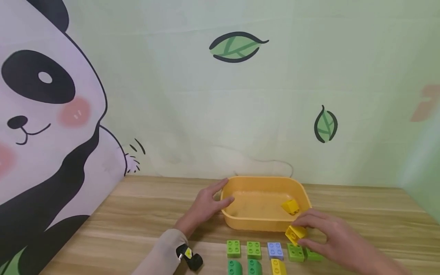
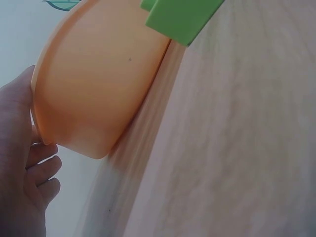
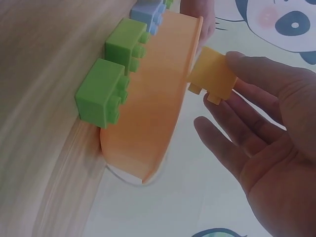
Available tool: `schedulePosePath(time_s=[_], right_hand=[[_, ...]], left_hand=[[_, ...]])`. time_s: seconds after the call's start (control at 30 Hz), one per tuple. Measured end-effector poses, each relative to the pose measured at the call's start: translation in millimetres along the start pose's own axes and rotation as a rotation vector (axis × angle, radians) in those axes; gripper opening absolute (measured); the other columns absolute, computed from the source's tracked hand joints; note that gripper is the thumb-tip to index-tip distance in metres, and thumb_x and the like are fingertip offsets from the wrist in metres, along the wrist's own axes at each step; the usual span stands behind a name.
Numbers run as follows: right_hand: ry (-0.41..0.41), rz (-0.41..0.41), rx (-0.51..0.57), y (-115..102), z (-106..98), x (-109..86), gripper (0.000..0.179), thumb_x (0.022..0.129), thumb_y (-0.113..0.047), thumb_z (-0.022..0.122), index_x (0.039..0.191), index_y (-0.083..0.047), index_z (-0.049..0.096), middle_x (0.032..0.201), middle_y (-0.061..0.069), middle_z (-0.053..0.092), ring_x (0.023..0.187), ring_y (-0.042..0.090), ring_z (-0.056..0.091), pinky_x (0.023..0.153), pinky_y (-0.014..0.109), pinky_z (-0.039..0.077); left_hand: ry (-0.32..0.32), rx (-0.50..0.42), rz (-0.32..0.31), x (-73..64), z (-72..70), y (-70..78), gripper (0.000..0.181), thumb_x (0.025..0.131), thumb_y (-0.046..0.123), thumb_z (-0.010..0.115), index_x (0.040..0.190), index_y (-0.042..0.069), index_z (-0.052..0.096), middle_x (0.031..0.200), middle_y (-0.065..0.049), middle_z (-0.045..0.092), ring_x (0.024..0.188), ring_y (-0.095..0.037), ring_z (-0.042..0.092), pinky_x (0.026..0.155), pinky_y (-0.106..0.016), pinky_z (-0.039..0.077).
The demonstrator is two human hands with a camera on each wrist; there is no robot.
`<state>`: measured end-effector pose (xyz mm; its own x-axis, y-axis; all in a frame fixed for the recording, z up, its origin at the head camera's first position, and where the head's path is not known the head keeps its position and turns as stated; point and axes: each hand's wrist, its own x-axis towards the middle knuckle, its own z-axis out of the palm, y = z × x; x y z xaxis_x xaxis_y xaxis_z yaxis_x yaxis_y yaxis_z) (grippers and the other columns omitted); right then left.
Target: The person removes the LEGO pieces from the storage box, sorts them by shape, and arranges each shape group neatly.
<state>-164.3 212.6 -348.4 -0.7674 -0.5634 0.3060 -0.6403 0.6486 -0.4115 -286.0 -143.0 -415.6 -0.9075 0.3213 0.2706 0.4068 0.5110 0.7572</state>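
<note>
An orange plastic basin point(image 1: 261, 224) stands on the table with a yellow brick point(image 1: 290, 206) lying inside at its right end. My left hand point(image 1: 205, 206) grips the basin's left rim, thumb over the inner side. Between thumb and fingers, my right hand point(image 1: 328, 233) pinches another yellow brick point(image 3: 214, 75), raised by the basin's front right rim; its studs face down and left in the right wrist view. Beneath that hand are two green bricks point(image 1: 295, 252), partly covered in the head view.
In front of the basin a row holds more green bricks point(image 1: 233, 248) and a blue brick point(image 1: 275, 250). Nearer, rounded dark green bricks point(image 1: 235, 267) and a yellow brick point(image 1: 278, 267) are cut off by the frame. A panda-printed wall point(image 1: 178, 114) stands behind the wooden table point(image 1: 151, 202).
</note>
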Motion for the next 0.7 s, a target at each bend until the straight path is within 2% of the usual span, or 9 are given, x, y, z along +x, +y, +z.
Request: schedulePosePath(time_s=[0.1, 0.23, 0.47, 0.7], right_hand=[[-0.032, 0.006, 0.013, 1, -2, -0.3, 0.037, 0.086, -0.023, 0.090, 0.120, -0.016, 0.076, 0.119, -0.004, 0.074, 0.099, 0.007, 0.067, 0.087, 0.035, 0.064], [-0.077, 0.026, 0.004, 1, -3, 0.3, 0.037, 0.086, -0.024, 0.090, 0.120, -0.016, 0.077, 0.119, -0.006, 0.074, 0.098, 0.006, 0.066, 0.087, 0.034, 0.063], [-0.162, 0.028, 0.014, 2, -8, -1.9, 0.036, 0.086, -0.025, 0.090, 0.118, -0.017, 0.077, 0.116, -0.006, 0.074, 0.092, 0.002, 0.061, 0.083, 0.033, 0.063], [-0.272, 0.086, 0.034, 3, -11, -0.4, 0.029, 0.089, -0.024, 0.088, 0.115, -0.020, 0.076, 0.114, -0.014, 0.070, 0.090, 0.001, 0.058, 0.082, 0.033, 0.062]], left_hand=[[-0.002, -0.008, -0.009, -0.4, 0.1, 0.3, 0.075, 0.099, 0.040, 0.075, 0.161, 0.008, 0.047, 0.165, -0.008, 0.044, 0.152, -0.033, 0.040, 0.124, -0.053, 0.031], [-0.003, -0.011, -0.019, -0.7, 0.5, 0.5, 0.076, 0.099, 0.042, 0.075, 0.161, 0.009, 0.047, 0.165, -0.007, 0.044, 0.152, -0.032, 0.040, 0.124, -0.053, 0.032], [0.002, -0.010, -0.013, 0.2, 1.3, -0.3, 0.072, 0.100, 0.036, 0.075, 0.160, 0.008, 0.047, 0.165, -0.008, 0.044, 0.152, -0.033, 0.040, 0.124, -0.053, 0.031], [0.006, -0.011, -0.009, 0.1, 0.7, 0.8, 0.072, 0.100, 0.034, 0.075, 0.160, 0.007, 0.047, 0.165, -0.011, 0.044, 0.152, -0.034, 0.039, 0.124, -0.054, 0.031]])
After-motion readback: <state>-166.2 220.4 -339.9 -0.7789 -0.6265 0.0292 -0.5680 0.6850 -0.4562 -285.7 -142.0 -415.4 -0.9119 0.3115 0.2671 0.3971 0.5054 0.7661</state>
